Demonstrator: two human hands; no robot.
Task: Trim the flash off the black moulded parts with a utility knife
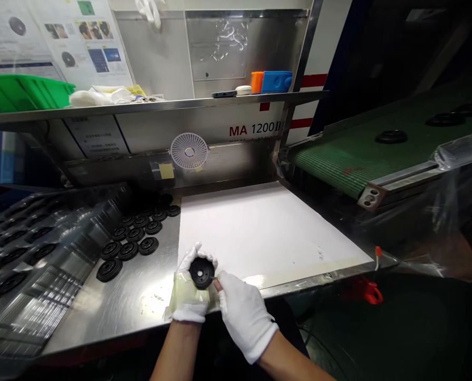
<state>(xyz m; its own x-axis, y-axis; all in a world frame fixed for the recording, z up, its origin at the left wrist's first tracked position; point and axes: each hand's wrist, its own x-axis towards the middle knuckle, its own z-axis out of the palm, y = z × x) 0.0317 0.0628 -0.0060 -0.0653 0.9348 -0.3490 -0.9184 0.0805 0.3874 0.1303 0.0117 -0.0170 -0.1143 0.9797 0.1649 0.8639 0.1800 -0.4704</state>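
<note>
My left hand [188, 291], in a white glove, is closed around a round black plastic part [201, 272] and holds it face up at the front of the steel bench [141, 291]. Beside it my gloved right hand [242, 312] is pinched, its fingertips touching the part's right edge; a small thin tool may be in the pinch, too small to make out. Several more of the same black round parts [135, 238] lie in rows on the bench to the upper left of my hands.
A white sheet [268, 227] covers the bench's right half. Clear plastic trays with black parts [25, 254] lie at left. A green conveyor belt [359, 153] carries more parts at right. A small fan [189, 151], a shelf with a green bin [21, 92] above.
</note>
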